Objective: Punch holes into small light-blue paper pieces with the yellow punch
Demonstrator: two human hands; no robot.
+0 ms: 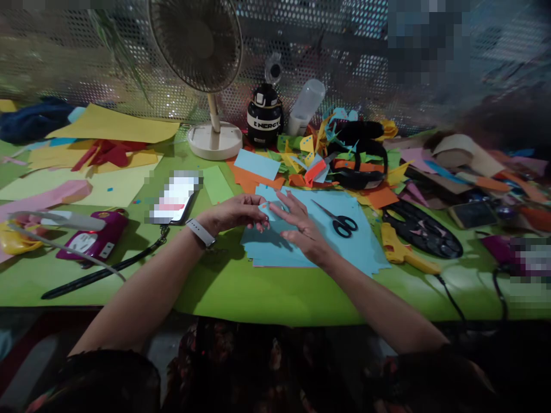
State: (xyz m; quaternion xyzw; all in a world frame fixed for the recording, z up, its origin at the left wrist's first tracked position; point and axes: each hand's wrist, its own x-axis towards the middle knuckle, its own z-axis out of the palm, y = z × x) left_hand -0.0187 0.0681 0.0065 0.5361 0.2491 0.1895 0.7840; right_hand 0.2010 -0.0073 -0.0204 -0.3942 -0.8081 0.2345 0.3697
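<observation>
My left hand (241,212), with a pale watch band (201,232) at its wrist, is closed in a pinch over the blue sheets. A small piece of light blue paper (266,204) shows at its fingertips, partly hidden between the two hands. Close beside it, my right hand (299,223) has its fingers stretched out and apart; whether they touch the small piece I cannot tell. Under both hands lies a stack of light blue paper (275,255). Dark-handled scissors (343,225) rest on the stack, right of my right hand.
A phone (174,198) on a strap lies left, near a purple power strip (97,235). A yellow glue gun (402,252) with a cord is at right. Behind stand a fan (213,140), a black jug (263,117) and paper scraps (314,166).
</observation>
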